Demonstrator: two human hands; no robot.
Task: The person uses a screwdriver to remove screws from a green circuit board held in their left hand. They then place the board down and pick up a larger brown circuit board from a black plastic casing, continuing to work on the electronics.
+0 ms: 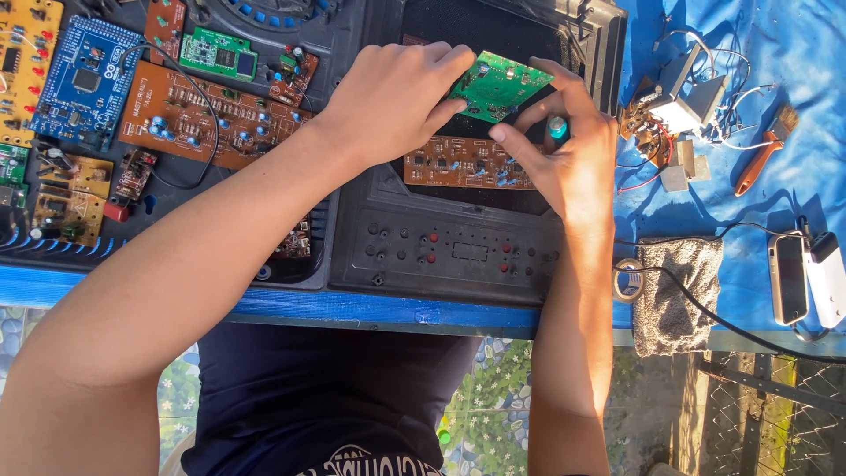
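Note:
A small green circuit board (499, 85) is held up over a black plastic device housing (458, 251). My left hand (397, 97) grips the board's left edge with fingers curled over its top. My right hand (568, 150) pinches its right and lower edge, and a small teal cylindrical part (557, 127) shows between those fingers. Just below the green board, a brown circuit board (458, 163) lies inside the housing.
To the left lie a long brown board (189, 119), a blue board (84, 79), a small green board (218, 55), and yellow boards (22, 62). On the blue cloth at right are a wired transformer (687, 97), an orange-handled tool (758, 163), a grey rag (679, 286), tape roll (628, 280) and phone (787, 278).

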